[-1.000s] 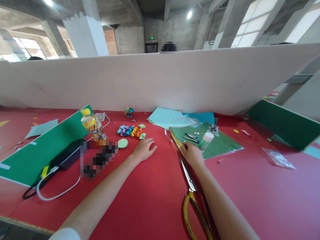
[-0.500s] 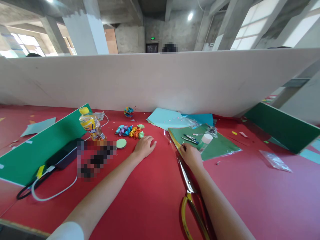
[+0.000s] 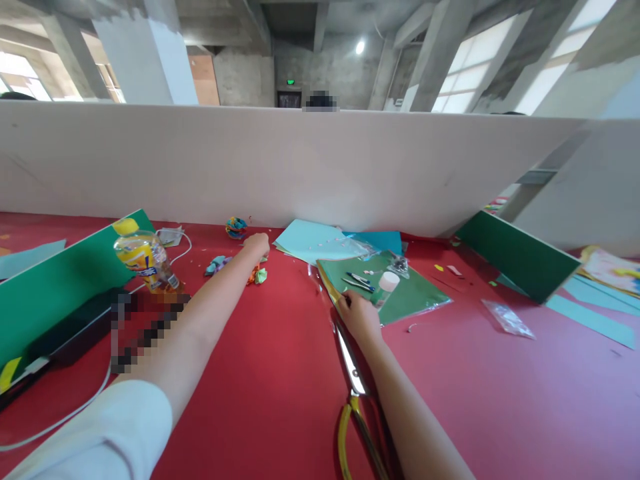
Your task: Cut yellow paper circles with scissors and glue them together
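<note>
My left hand is stretched out past a row of small folded paper pieces, its fingers curled down; what is in them, if anything, is hidden. Left of my forearm lie the blue and purple pieces; orange and green ones show on its right. A multicoloured paper ball is just left of that hand. My right hand rests with bent fingers at the left edge of a green sheet pack in clear plastic. Scissors with yellow handles lie close below it.
A drink bottle and a black box-like device stand at left beside a green panel. Tweezers and a white-capped bottle lie on the green pack. Light-blue paper sits behind, before a white partition.
My left hand has moved forward and left, from the table in front of the paper pieces to beyond them, its fingers now curled. The view has swung right. My right hand stays by the green pack.
</note>
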### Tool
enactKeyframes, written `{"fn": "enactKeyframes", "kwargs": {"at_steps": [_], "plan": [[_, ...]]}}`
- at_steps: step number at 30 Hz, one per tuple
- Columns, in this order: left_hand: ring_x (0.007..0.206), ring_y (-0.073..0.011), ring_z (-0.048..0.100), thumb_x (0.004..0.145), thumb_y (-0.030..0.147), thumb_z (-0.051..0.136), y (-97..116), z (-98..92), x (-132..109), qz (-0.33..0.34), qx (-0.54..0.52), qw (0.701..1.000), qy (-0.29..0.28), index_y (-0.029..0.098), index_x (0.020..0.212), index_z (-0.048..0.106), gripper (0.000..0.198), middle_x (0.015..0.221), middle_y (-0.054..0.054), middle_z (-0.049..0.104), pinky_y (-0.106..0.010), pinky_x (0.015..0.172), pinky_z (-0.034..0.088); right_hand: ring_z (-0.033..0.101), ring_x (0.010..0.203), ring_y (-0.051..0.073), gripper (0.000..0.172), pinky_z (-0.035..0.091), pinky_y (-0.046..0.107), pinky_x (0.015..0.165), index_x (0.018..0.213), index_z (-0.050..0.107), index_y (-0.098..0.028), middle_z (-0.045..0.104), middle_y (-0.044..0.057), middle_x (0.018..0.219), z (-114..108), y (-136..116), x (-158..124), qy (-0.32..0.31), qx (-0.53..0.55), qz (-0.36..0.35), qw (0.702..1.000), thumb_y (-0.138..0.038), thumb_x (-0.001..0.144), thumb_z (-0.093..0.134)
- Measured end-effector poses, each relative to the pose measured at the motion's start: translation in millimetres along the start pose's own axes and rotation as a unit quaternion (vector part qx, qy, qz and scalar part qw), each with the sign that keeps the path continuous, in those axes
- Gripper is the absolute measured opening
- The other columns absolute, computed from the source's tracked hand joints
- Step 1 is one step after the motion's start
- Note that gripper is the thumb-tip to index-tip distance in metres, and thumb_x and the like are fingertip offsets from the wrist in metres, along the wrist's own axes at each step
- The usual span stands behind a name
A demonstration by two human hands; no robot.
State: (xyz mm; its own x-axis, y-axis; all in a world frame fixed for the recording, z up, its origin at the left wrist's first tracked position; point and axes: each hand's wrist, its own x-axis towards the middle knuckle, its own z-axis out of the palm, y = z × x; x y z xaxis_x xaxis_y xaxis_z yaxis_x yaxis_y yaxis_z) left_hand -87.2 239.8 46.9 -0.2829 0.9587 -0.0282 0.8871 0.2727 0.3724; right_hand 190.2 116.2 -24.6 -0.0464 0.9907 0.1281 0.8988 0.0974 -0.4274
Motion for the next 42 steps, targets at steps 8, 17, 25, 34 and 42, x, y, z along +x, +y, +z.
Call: {"fn": "enactKeyframes", "kwargs": {"at_steps": [8,17,25,34,42], "plan": [[0.086,-0.0185,0.061,0.082,0.04,0.055,10,4.4,0,-0.045,0.122,0.988,-0.081,0.013,0.102,0.058,0.034,0.098,-0.007,0.062,-0.035,0.074,0.05,0.062,0.067,0.018,0.024,0.027,0.025,0.051,0.085,0.061,-0.02,0.068,0.006,0.079,1,2,1,0.007,0.005,0.001,1.0,-0.029,0.085,0.039],[0.065,-0.0284,0.066,0.055,0.039,0.076,27,1.9,-4,-0.021,0.156,0.978,-0.137,0.012,0.081,0.067,0.039,0.068,-0.014,0.069,-0.033,0.06,0.049,0.062,0.069,0.019,0.027,0.028,0.025,0.053,0.09,0.063,-0.021,0.068,0.007,0.084,1,2,2,0.009,0.006,0.009,1.0,-0.03,0.085,0.038],[0.07,-0.0315,0.065,0.05,0.038,0.077,21,2.3,-17,0.007,0.169,0.978,-0.119,0.015,0.066,0.068,0.03,0.065,-0.014,0.068,-0.038,0.066,0.047,0.061,0.073,0.018,0.028,0.031,0.025,0.055,0.092,0.064,-0.02,0.068,0.007,0.087,-1,1,1,0.007,0.004,0.005,1.0,-0.029,0.086,0.038],[0.099,-0.0428,0.055,0.036,0.018,0.083,27,-8.2,-27,0.009,0.074,0.995,-0.069,0.016,0.059,0.066,0.029,0.073,-0.016,0.068,-0.05,0.085,0.037,0.061,0.071,0.019,0.027,0.03,0.025,0.054,0.09,0.063,-0.019,0.068,0.008,0.084,-2,1,0,0.003,0.009,0.008,1.0,-0.03,0.086,0.039],[0.072,-0.0193,0.064,0.07,0.029,0.066,79,52.1,-111,0.113,-0.255,0.95,-0.138,0.014,0.072,0.069,0.015,0.074,-0.008,0.069,-0.029,0.068,0.048,0.061,0.069,0.02,0.029,0.03,0.025,0.053,0.088,0.062,-0.017,0.067,0.008,0.077,-7,3,-1,0.01,0.027,-0.006,1.0,-0.03,0.089,0.036]]}}
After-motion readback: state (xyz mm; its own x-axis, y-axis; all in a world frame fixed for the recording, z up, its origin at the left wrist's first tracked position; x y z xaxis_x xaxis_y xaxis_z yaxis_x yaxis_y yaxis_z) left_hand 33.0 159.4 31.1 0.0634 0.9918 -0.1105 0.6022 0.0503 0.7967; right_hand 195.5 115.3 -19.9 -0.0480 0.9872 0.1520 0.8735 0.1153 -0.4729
